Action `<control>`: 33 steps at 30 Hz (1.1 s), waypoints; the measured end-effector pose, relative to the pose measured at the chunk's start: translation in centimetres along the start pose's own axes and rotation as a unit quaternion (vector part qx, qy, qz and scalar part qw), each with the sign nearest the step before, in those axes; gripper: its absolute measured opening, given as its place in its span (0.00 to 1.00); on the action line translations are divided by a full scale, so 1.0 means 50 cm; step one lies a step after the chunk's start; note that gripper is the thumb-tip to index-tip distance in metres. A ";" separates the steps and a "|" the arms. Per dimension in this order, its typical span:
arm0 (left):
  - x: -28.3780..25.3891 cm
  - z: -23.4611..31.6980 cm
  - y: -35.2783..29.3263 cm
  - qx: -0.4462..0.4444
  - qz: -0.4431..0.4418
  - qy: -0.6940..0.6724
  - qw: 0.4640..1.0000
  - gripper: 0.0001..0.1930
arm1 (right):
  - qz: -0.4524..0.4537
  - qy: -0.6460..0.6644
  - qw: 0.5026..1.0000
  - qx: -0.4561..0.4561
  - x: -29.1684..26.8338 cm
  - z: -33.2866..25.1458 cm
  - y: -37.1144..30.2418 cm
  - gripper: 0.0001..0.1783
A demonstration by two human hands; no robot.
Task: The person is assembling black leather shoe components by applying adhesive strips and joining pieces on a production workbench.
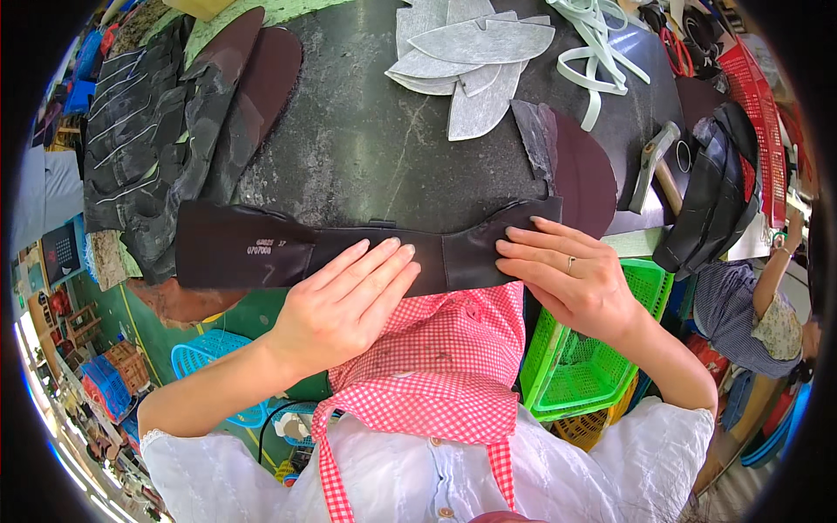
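A long dark leather shoe-upper piece (235, 244), with seams and small light markings at its left end, lies along the near edge of the dark worktable (340, 148). My left hand (340, 305) rests on its middle, fingers stretched out and side by side. On the right part of the same piece lies my right hand (580, 279), a ring on one finger and its fingers straight and slightly apart. Both thumbs are hidden. Just behind the right hand, a rounded dark brown piece (580, 174) with a grey-black flap sits on the table.
Stacked black uppers and brown pieces (157, 131) cover the left side. Grey-white cut shapes (479, 52) and pale strips (593, 52) lie at the back. A hammer (654, 166) and black uppers (715, 192) are at right. Below stand a green basket (575, 375) and a blue basket (209, 357).
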State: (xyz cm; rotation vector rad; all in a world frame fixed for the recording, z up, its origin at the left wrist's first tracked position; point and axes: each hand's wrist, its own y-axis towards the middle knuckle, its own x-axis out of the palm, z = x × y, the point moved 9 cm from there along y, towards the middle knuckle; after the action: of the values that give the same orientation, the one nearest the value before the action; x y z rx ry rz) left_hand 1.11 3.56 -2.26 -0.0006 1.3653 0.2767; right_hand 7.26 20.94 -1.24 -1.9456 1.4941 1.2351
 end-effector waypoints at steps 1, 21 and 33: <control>-0.001 0.002 0.001 0.001 0.006 0.006 1.000 0.23 | -0.010 -0.021 1.000 0.019 -0.002 -0.005 0.001 0.20; -0.034 -0.067 -0.046 0.007 -0.015 -0.008 1.000 0.20 | 0.012 -0.008 0.997 0.070 0.106 -0.074 0.105 0.31; -0.024 -0.049 -0.041 0.022 0.018 -0.019 0.999 0.20 | -0.005 -0.012 1.000 0.018 0.118 -0.071 0.022 0.28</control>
State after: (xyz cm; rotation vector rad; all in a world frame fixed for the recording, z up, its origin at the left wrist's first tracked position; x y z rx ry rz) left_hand -1.08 0.94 -1.93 0.0666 1.3351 0.2751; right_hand 7.94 14.56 -3.96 -1.9070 1.4824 1.2132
